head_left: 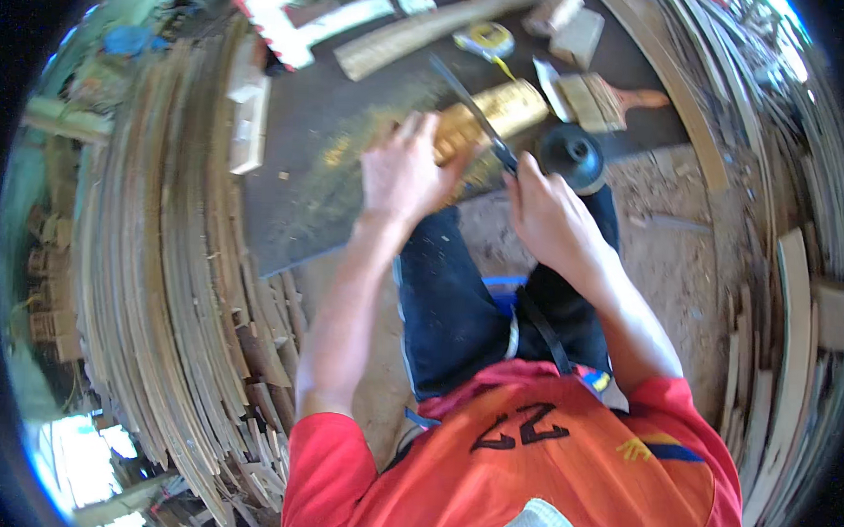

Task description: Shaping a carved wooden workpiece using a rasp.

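Note:
My left hand [402, 165] is closed over the near end of a yellowish wooden block [516, 107], pressing it on the dark worktable [323, 181]. The block's surface looks carved or notched under my fingers. In my right hand [554, 217] is a long, thin, dark metal file [471, 103], gripped by its handle. Its blade lies slantwise across the block, pointing up and left. Whether the blade touches the wood cannot be made out. Yellow wood dust [338, 151] lies on the table left of my left hand.
Beyond the block lie a yellow tape measure [486, 40], a long timber piece [430, 36] and small wood offcuts [576, 37]. A wide brush [600, 102] and a dark round object [573, 157] sit to the right. Long boards are stacked at left [153, 254] and right [792, 323].

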A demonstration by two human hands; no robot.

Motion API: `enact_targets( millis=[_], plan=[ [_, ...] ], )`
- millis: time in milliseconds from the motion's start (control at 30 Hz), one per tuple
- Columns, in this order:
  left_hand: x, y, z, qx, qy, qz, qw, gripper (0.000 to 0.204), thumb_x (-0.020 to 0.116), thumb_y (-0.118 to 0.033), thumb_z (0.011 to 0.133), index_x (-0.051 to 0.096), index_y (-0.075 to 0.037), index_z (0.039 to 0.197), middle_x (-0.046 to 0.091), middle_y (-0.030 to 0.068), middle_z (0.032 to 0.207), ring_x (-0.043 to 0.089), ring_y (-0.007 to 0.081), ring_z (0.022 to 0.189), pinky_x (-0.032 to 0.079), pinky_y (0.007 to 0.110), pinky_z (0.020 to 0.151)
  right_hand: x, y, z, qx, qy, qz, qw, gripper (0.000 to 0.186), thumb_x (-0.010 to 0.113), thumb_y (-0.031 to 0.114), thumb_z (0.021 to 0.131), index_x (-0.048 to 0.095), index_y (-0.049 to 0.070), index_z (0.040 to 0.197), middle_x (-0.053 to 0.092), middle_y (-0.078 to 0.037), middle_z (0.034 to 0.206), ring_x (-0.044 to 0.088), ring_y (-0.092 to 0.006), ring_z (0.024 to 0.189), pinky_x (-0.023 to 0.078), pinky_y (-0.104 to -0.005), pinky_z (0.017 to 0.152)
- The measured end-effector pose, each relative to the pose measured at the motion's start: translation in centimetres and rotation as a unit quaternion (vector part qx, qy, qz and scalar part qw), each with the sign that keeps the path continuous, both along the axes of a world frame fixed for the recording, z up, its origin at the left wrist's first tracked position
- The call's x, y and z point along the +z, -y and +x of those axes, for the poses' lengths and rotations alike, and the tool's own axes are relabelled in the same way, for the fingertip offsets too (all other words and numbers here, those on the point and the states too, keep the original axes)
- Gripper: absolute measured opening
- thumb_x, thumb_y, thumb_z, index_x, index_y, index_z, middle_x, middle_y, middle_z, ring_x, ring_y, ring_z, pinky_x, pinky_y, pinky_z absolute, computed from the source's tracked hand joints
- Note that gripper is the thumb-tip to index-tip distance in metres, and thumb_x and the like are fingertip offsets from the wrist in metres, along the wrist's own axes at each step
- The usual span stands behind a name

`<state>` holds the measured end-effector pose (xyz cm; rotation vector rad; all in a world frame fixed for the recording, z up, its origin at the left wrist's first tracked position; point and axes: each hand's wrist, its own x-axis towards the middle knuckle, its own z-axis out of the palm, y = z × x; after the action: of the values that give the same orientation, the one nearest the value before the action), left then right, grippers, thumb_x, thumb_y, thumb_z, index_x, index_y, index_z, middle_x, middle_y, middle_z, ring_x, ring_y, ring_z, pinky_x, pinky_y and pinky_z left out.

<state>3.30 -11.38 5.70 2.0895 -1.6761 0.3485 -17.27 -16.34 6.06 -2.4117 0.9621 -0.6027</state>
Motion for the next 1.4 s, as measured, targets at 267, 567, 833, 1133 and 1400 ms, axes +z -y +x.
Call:
enact_targets(
  millis=[267, 567, 833, 1133, 1400],
  plan=[
    [-0.7, 0.6, 0.9, 0.010, 0.029, 0.026, 0.999, 0.061, 0.077, -0.060, 0.088, 0.072, -0.005, 0.114, 0.077, 0.0116, 0.109, 0.076, 0.0307, 0.094, 0.062, 0.042, 0.081, 0.1, -1.0, -1.6, -0.007, -0.019, 0.028, 0.999, 0.025, 0.055, 0.022, 0.107, 0.050, -0.002, 0.102, 0.062, -0.028, 0.063, 0.067, -0.0491, 0.063, 0.056, -0.0577, 0.057],
    [-1.3, 0.5, 1.1, -0.040, 0.032, -0.032, 0.998, 0.062, 0.080, -0.060, 0.085, 0.073, -0.005, 0.114, 0.078, 0.0116, 0.108, 0.076, 0.0303, 0.095, 0.062, 0.042, 0.083, 2.3, -0.3, -3.1, -0.053, -0.091, 0.012, 0.994, 0.020, 0.057, 0.021, 0.106, 0.050, 0.002, 0.103, 0.060, -0.027, 0.061, 0.065, -0.0495, 0.060, 0.052, -0.0589, 0.054],
    [-1.1, 0.4, 1.0, -0.026, -0.005, 0.004, 1.000, 0.061, 0.082, -0.055, 0.085, 0.071, -0.006, 0.120, 0.076, 0.0159, 0.113, 0.074, 0.0357, 0.104, 0.059, 0.045, 0.090, 1.1, -0.5, -3.3, -0.020, -0.097, 0.023, 0.995, 0.022, 0.057, 0.021, 0.105, 0.051, 0.000, 0.107, 0.061, -0.025, 0.061, 0.065, -0.0475, 0.059, 0.052, -0.0580, 0.053],
    [-1.3, 0.7, 1.4, -0.047, 0.041, -0.004, 0.998, 0.066, 0.080, -0.061, 0.086, 0.072, -0.003, 0.115, 0.077, 0.0133, 0.110, 0.076, 0.0306, 0.100, 0.062, 0.042, 0.087, 0.3, -1.2, -2.6, -0.020, -0.108, -0.022, 0.994, 0.022, 0.058, 0.020, 0.104, 0.051, 0.000, 0.104, 0.062, -0.023, 0.060, 0.066, -0.0429, 0.055, 0.054, -0.0538, 0.051],
    [-1.4, 0.5, 1.9, -0.065, 0.037, 0.014, 0.997, 0.070, 0.080, -0.060, 0.087, 0.069, -0.001, 0.125, 0.075, 0.0165, 0.116, 0.074, 0.0346, 0.106, 0.059, 0.044, 0.090, -0.5, -1.3, -1.3, 0.011, -0.055, 0.029, 0.998, 0.025, 0.058, 0.021, 0.106, 0.051, -0.002, 0.098, 0.062, -0.025, 0.062, 0.067, -0.0444, 0.058, 0.054, -0.0535, 0.052]
  ],
)
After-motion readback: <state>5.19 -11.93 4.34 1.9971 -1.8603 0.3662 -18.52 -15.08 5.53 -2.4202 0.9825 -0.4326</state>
